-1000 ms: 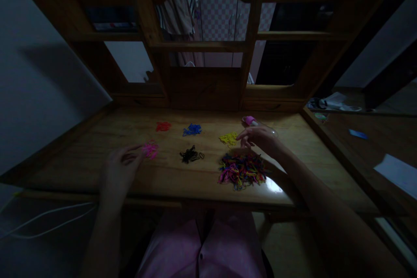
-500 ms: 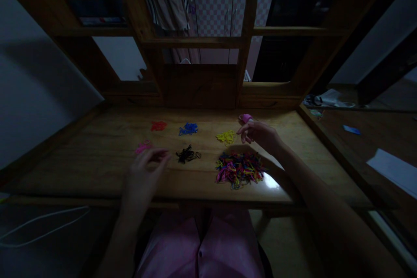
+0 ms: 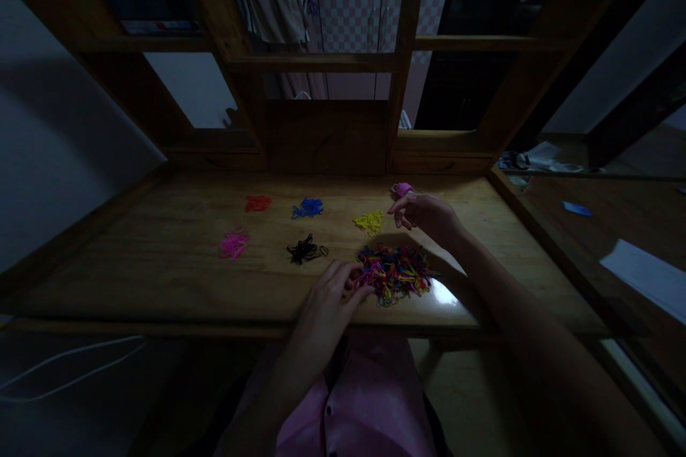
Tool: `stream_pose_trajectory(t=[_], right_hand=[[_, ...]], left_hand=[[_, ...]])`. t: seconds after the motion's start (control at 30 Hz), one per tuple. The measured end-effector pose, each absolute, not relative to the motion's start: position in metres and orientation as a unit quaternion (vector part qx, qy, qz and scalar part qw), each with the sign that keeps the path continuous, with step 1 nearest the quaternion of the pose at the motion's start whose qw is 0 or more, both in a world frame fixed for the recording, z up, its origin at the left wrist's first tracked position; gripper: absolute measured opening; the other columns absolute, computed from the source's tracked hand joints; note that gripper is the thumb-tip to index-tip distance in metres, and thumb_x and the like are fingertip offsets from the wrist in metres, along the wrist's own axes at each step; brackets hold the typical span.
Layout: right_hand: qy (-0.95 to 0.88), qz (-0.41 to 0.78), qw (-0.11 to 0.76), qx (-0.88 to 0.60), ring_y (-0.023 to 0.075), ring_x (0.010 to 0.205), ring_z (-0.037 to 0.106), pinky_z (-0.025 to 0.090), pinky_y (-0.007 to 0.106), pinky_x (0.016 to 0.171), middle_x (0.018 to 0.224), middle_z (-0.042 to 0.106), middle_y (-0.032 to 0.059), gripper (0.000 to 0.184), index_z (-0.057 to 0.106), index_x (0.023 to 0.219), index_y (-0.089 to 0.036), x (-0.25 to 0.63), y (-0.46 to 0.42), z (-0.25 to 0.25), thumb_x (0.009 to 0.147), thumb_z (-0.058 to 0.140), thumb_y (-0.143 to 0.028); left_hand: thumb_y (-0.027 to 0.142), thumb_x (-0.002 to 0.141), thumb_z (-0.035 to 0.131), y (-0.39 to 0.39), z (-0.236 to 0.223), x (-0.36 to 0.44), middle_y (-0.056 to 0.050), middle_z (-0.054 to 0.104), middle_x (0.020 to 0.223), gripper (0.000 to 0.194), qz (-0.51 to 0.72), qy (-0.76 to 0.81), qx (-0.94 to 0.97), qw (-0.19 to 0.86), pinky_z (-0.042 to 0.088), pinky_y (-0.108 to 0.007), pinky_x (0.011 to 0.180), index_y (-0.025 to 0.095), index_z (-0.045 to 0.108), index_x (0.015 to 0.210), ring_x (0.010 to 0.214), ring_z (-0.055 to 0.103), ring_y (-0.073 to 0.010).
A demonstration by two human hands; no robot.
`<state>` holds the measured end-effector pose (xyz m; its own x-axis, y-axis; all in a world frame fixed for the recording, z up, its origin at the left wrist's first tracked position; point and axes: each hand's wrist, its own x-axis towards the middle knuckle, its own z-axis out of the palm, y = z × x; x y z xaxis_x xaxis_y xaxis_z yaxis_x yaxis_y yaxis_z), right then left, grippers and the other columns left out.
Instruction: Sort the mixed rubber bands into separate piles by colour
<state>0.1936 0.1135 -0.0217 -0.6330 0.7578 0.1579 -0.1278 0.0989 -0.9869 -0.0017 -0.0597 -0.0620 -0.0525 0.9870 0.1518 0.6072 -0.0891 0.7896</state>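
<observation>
My left hand [image 3: 333,294] is at the left edge of a mixed heap of coloured rubber bands [image 3: 399,273]. Its thumb and fingers are apart, with pink bands at their tips; no firm grip shows. Over the desk, just right of the yellow rubber bands [image 3: 369,221], hovers my right hand [image 3: 426,214], its fingers loosely bent and apart, nothing visible in them. Farther left lie separate piles: black rubber bands [image 3: 304,250], blue rubber bands [image 3: 308,208], pink rubber bands [image 3: 234,243] and red rubber bands [image 3: 258,203].
A pink object [image 3: 403,189] lies behind my right hand. The wooden desk [image 3: 176,257] has a shelf frame [image 3: 321,64] along its back. On the side surface at right are a blue card [image 3: 577,209] and white paper [image 3: 646,273].
My left hand has moved right from the pink pile to the mixed heap, uncovering the pink bands. The right hand stays nearly where it was. The view has shifted slightly.
</observation>
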Motion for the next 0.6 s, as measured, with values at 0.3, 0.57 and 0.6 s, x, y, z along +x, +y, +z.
stream_pose_trajectory(t=[0.3,0.57,0.6], right_hand=[[-0.656,0.624,0.35,-0.241,0.0143,0.054,0.048,0.034,0.033,0.053,0.068,0.065,0.0076,0.036,0.073,0.08,-0.016,0.193,0.114,-0.021,0.086,0.049,-0.042],[-0.646,0.634,0.36,-0.223,0.0164,0.059,0.052,0.038,0.034,0.058,0.068,0.062,0.0088,0.034,0.072,0.081,-0.013,0.193,0.113,-0.021,0.087,0.049,-0.038],[-0.646,0.635,0.362,-0.219,0.0166,0.059,0.052,0.039,0.034,0.059,0.068,0.062,0.0087,0.034,0.072,0.081,-0.013,0.193,0.113,-0.022,0.087,0.049,-0.037]], left_hand=[[0.012,0.083,0.062,-0.051,-0.062,0.003,-0.002,0.061,0.09,0.013,0.354,0.593,0.684,0.234,0.053,-0.028,0.067,0.022,0.066,0.09,0.07,0.06,-0.0143],[0.012,0.078,0.061,-0.044,-0.057,-0.005,-0.001,0.065,0.078,0.009,0.358,0.612,0.659,0.251,0.051,-0.024,0.058,0.02,0.066,0.08,0.063,0.061,-0.0128],[0.014,0.078,0.061,-0.044,-0.058,-0.007,-0.001,0.066,0.078,0.007,0.367,0.613,0.646,0.269,0.052,-0.023,0.058,0.02,0.065,0.08,0.063,0.062,-0.0128]])
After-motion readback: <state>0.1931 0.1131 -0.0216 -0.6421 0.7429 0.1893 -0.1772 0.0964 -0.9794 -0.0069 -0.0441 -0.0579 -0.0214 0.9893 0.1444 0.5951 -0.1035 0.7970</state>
